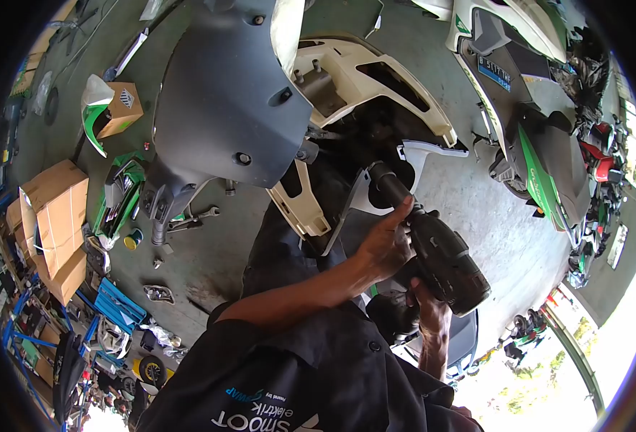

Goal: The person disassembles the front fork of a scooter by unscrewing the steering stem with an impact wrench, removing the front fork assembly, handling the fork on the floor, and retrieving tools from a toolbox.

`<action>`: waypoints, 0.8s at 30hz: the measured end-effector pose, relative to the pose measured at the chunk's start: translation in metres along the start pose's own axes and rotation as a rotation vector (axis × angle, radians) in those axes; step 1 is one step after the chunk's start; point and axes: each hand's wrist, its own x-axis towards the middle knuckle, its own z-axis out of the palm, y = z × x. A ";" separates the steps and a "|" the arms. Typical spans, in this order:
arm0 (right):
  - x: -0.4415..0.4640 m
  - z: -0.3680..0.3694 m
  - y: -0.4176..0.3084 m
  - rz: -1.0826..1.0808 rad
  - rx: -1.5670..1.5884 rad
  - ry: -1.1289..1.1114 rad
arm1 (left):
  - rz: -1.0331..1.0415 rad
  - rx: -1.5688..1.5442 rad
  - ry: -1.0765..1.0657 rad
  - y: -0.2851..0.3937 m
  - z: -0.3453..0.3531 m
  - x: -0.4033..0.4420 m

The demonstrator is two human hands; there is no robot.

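Note:
A black cordless power tool (pixel 449 263), which looks like an impact wrench, lies slanted in front of my body. Its dark cylindrical front end (pixel 384 181) points into the opening of a partly dismantled scooter. My left hand (pixel 390 248) wraps around the tool near its front, thumb along the top. Behind it, my right hand (pixel 430 308) closes around the lower rear part, its fingers partly hidden. Beside the tool front are a cream body frame panel (pixel 375 83) and a pale trim piece (pixel 429 150). A large dark grey panel (pixel 224 93) stands to the left.
Wrenches (pixel 204 214) lie on the floor at left, near a green-edged tray of tools (pixel 122 189). Cardboard boxes (pixel 55 201) and a blue crate (pixel 119 302) stand farther left. A green and grey scooter (pixel 544 162) is parked at right, with several more behind it.

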 end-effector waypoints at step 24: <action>-0.022 -0.015 0.014 -0.022 0.150 0.022 | 0.195 -0.181 0.314 -0.013 0.009 0.042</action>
